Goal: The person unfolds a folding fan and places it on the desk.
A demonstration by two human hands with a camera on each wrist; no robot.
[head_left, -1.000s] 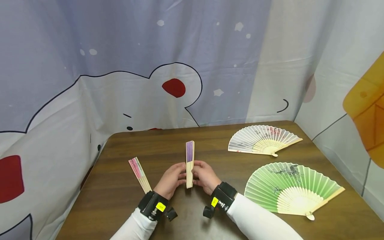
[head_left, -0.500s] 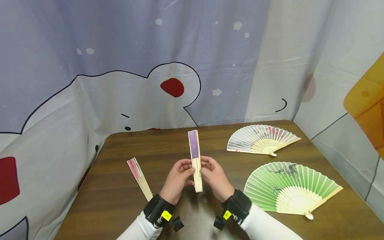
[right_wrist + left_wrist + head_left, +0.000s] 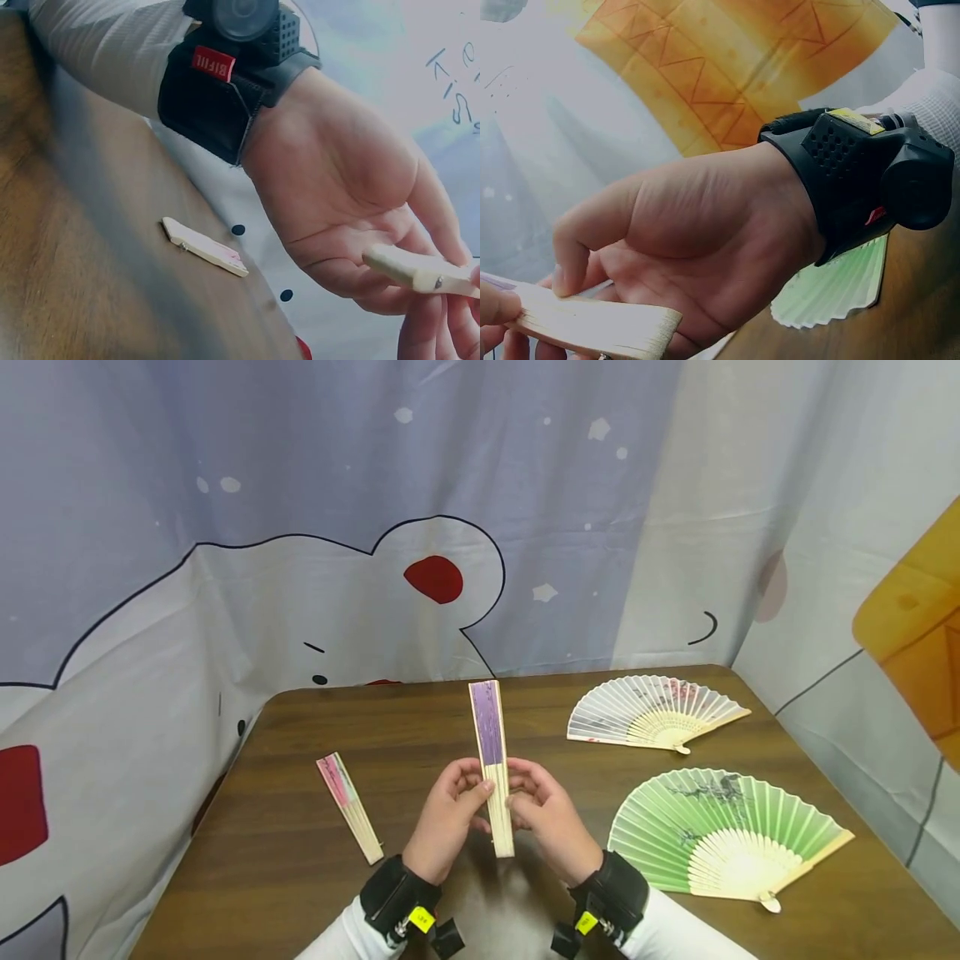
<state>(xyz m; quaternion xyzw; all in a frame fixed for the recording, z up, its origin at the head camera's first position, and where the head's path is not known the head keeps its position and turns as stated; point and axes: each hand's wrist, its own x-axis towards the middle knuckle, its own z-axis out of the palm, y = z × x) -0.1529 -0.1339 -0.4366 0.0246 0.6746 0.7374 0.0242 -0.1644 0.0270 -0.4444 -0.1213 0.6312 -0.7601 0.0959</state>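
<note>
Four fans in sight, all on or above the brown table (image 3: 300,877), none inside any box or holder. Held upright over the table's middle: closed purple fan (image 3: 492,767), purple paper end up and tilted slightly left, bare bamboo ribs and pivot end down. Compared with half a second back: lifted a touch higher and nearer the body, both hands drawn in with it, pivot end lower in the picture. Left hand (image 3: 450,817) curled about the ribs from the left, thumb pressed on the near guard stick. Right hand (image 3: 550,817) curled about the same ribs from the right, fingertips on the far side (seen plainly from the left wrist, thumb on the pale slats). Both hands closed around the fan, neither one slack. Lying flat to the left, well apart: closed pink fan (image 3: 350,807). Spread wide on the right: green fan (image 3: 720,835) nearer, white fan (image 3: 652,708) farther back, apart from each other.
</note>
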